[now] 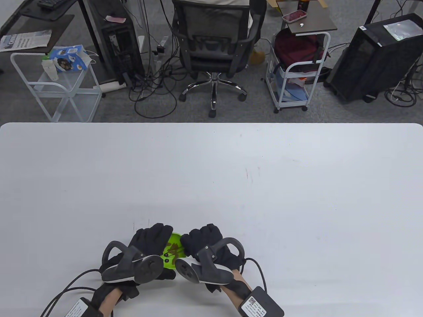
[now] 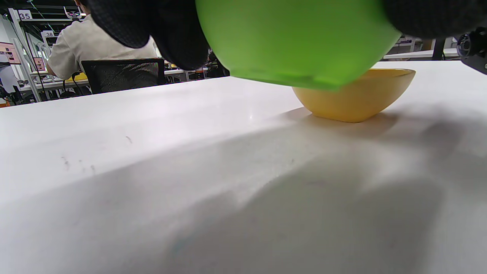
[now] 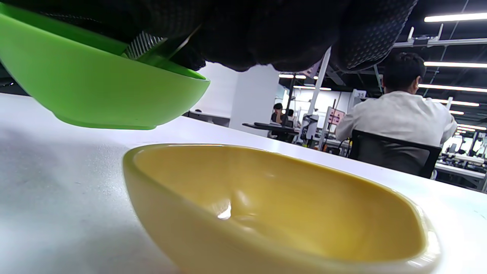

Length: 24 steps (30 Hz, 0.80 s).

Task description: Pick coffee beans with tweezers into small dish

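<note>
On the table (image 1: 211, 171), at 6 o'clock, the left hand (image 1: 150, 239) grips a raised green bowl (image 1: 172, 252) holding beans (image 1: 174, 250). The right hand (image 1: 201, 241) pinches tweezers (image 3: 142, 45) over it. An empty yellow dish (image 3: 281, 205) sits under the right hand.

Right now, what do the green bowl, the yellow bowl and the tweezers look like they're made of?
Green bowl: probably plastic, matte and evenly coloured, with a thin moulded rim.
Yellow bowl: glazed ceramic or glossy plastic; it shows sharp highlights and a thick rounded rim, so I can't settle which.
Tweezers: likely metal, given the silvery ridged grip under the right hand.
</note>
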Each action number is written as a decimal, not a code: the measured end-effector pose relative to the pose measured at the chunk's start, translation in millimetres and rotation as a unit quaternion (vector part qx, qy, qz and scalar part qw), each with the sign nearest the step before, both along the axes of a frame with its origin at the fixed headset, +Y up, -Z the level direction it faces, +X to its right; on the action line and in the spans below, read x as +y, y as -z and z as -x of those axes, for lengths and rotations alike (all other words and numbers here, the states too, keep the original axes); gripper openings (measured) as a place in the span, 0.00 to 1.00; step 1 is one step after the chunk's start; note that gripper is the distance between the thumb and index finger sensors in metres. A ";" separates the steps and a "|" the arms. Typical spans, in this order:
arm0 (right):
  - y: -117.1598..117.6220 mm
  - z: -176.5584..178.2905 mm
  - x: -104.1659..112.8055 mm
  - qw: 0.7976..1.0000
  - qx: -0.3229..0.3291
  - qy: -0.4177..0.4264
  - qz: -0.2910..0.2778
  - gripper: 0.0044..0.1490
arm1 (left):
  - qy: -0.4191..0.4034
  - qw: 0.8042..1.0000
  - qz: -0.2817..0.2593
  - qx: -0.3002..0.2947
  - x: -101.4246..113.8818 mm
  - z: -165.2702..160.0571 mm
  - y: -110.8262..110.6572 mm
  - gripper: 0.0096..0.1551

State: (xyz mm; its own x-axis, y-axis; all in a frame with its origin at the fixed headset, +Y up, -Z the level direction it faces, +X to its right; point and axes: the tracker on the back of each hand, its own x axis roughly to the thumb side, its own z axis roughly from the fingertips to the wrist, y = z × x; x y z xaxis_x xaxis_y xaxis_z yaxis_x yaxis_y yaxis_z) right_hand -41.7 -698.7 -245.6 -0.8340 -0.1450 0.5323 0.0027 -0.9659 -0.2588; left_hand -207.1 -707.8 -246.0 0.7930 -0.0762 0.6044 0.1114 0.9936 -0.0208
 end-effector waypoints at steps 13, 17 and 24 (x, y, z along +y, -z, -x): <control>6.9 -21.6 10.3 0.999 -0.026 0.045 0.012 0.26 | 0.001 1.000 -0.002 0.000 -0.2 0.6 0.0 0.73; 8.8 -35.0 15.7 0.997 -0.041 0.065 0.014 0.26 | 0.001 1.000 -0.001 0.000 -0.3 0.7 0.0 0.73; 9.6 -65.8 23.5 0.992 -0.080 0.093 0.017 0.26 | 0.001 1.000 -0.001 0.001 -0.3 1.5 0.1 0.73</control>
State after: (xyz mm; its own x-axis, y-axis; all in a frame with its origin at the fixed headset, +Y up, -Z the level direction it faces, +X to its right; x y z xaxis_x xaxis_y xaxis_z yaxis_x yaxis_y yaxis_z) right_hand 24.2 -675.3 -255.2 -0.9187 0.0349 0.3935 -0.1376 -0.9620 -0.2359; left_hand -208.6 -708.1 -246.1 0.7938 -0.0793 0.6030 0.1135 0.9934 -0.0187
